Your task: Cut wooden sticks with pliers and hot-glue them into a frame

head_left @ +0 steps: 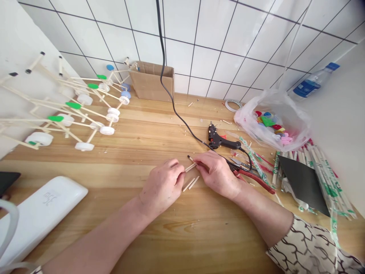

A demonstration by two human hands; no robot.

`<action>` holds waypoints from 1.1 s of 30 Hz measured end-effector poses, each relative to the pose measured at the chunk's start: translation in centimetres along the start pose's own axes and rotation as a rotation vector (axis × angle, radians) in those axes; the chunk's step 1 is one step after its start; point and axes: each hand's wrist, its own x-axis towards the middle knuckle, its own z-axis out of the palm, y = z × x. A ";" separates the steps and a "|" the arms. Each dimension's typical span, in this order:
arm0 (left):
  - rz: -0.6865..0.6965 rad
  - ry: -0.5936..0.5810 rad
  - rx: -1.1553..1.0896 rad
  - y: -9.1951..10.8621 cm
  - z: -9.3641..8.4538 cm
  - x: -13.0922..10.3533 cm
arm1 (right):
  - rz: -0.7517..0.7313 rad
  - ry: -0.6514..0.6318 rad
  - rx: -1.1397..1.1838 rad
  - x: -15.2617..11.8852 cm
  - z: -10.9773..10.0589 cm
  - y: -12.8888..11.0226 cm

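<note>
Both hands meet over the middle of the wooden table. My left hand (164,183) is closed, thumb and forefinger pinched at the left end of a short pale wooden stick (190,167). From the other side, my right hand (217,173) pinches at the right end of that stick. A short stick with a black tip (191,158) pokes out at the right fingertips; whether it is held or only touched is partly hidden. Just below, two loose short sticks (188,184) lie side by side on the table.
Behind my right hand lie a black glue gun (224,141) and red-handled pliers (256,180). A bag of colored caps (273,125), wrapped sticks (327,179) and a black sheet (303,184) are right. Wheeled stick frames (85,110), a cardboard box (154,82) and a white power bank (42,213) are left.
</note>
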 end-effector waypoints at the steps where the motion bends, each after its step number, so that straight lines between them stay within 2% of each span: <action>1: -0.004 0.000 0.002 0.0 0.0 0.0 | -0.003 0.004 0.002 0.0 0.0 0.0; 10: -0.039 -0.016 -0.082 -0.1 -0.1 -0.1 | -0.004 0.034 -0.003 0.1 -0.2 -0.1; 18: -0.186 0.089 -0.391 -1.0 -1.3 0.4 | 0.060 0.154 0.012 0.4 -1.0 -0.6; 29: -0.245 0.058 -0.384 -1.0 -1.5 0.7 | 0.212 0.161 0.124 0.4 -2.3 -1.7; 33: -0.236 0.063 -0.379 -1.0 -1.4 0.7 | 0.228 0.182 0.117 0.6 -3.6 -2.8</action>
